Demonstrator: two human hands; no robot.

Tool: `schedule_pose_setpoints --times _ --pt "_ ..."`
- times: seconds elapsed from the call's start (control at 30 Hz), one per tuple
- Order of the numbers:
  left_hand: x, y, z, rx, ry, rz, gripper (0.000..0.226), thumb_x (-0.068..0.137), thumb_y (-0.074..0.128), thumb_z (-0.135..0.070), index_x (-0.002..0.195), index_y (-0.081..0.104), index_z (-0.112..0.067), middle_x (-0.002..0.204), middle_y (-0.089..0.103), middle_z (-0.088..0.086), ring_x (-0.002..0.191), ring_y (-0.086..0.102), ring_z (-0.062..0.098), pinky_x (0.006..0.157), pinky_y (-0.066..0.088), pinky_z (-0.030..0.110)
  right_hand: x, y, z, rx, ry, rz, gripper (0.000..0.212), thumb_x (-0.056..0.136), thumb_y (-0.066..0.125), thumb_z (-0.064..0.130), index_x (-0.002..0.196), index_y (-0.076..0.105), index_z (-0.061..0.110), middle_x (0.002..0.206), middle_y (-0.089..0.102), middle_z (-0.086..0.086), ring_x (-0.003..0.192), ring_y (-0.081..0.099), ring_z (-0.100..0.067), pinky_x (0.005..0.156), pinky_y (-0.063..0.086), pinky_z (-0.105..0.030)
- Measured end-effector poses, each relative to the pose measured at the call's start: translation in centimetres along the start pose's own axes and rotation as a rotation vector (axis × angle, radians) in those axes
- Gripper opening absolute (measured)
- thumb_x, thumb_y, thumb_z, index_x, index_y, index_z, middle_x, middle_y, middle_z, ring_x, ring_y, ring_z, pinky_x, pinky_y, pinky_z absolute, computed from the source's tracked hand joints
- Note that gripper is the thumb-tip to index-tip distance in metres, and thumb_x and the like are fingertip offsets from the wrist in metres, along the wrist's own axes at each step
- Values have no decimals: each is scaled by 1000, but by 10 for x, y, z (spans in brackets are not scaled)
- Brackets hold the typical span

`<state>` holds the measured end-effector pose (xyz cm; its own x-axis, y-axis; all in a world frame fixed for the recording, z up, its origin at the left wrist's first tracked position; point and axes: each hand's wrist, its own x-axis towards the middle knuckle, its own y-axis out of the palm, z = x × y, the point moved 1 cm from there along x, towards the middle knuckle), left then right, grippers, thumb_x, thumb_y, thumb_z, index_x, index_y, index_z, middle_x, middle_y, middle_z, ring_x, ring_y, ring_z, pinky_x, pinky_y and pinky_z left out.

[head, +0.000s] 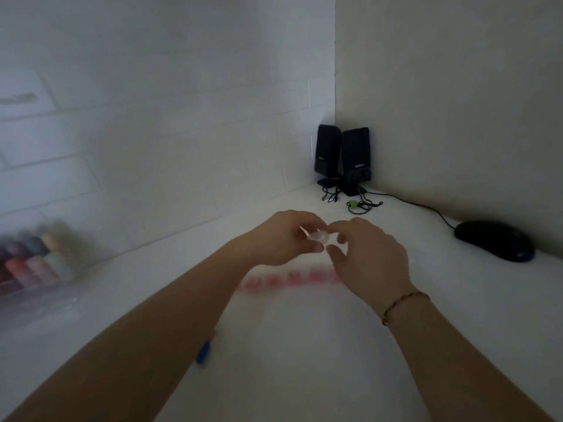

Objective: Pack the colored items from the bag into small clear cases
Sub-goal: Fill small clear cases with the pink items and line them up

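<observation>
My left hand (pixel 285 236) and my right hand (pixel 365 257) meet above the white table, both pinching a small clear case (pixel 320 236) between their fingertips. What the case holds is too blurred to tell. Below the hands lies a white bag (pixel 289 315) with a blurred row of pink-red print near its upper edge. At the far left sits a clear box (pixel 33 269) with several colored items in rows, blurred.
Two black speakers (pixel 342 158) stand in the wall corner with cables and a green clip (pixel 353 204) in front. A black mouse (pixel 495 240) lies at the right. A blue object (pixel 203 351) shows beside my left forearm.
</observation>
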<state>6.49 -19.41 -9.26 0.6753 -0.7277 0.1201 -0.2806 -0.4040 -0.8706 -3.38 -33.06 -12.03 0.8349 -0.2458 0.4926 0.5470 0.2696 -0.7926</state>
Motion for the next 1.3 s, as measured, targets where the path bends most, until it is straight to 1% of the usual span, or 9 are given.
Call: schedule_pose_setpoints --times 0.13,0.23,0.37,0.47,0.53,0.63,0.87,1.13,1.3 --pt "-64 -29 -8 -268 -74 -93 29 82 73 -34 107 66 -22 89 73 -3 74 70 12 73 58 28 -10 2 28 214 -340 -166 22 85 67 38 105 63 30 96 64 15 59 46 -3 54 38 -21" --pt "-108 -38 -4 -634 -117 -209 40 76 72 -26 112 63 -14 96 75 7 87 72 25 80 58 31 -18 -2 46 400 -502 -243 21 85 70 42 94 65 24 93 64 15 59 44 -1 53 41 -20" --pt "-140 -21 7 -1166 -44 -251 34 81 72 -16 114 66 -8 109 71 20 102 69 33 85 57 34 -31 -6 67 668 -594 -260 15 87 71 24 96 70 12 97 65 6 65 54 -1 63 36 -5" --pt "-148 -5 11 -1434 61 -210 40 81 71 -16 120 66 -8 117 67 22 108 66 31 88 54 32 -36 1 71 735 -608 -250 13 88 70 11 100 73 10 99 65 0 78 60 -2 68 46 -13" --pt "-149 1 13 -1464 68 -231 51 78 78 -22 123 63 -5 119 66 22 109 66 31 89 54 32 -38 6 73 699 -593 -263 15 88 71 13 102 75 14 99 66 1 80 63 -3 67 51 -19" --pt "-148 3 16 -1458 39 -269 59 72 83 -22 123 61 -4 117 66 26 105 67 30 88 54 34 -40 7 75 728 -534 -212 18 86 69 20 103 74 15 99 68 4 79 62 1 68 46 -10" --pt "-152 1 16 -1535 25 -166 55 81 54 4 135 46 -2 109 64 25 88 64 29 81 54 34 -38 6 73 645 -553 -98 16 91 58 23 85 68 12 97 66 8 80 60 0 67 41 -6" --pt "-153 5 14 -1576 -3 -131 59 82 54 2 140 44 -9 111 59 29 85 59 28 80 51 33 -36 -2 69 432 -702 -131 18 90 55 25 80 64 12 98 65 7 66 54 -1 56 41 -12" --pt "-154 9 16 -1530 -10 -100 61 84 52 1 142 40 -13 104 63 22 84 60 25 83 49 34 -32 -5 66 429 -731 -70 16 87 58 23 76 63 12 92 65 9 64 54 -3 60 39 -9"
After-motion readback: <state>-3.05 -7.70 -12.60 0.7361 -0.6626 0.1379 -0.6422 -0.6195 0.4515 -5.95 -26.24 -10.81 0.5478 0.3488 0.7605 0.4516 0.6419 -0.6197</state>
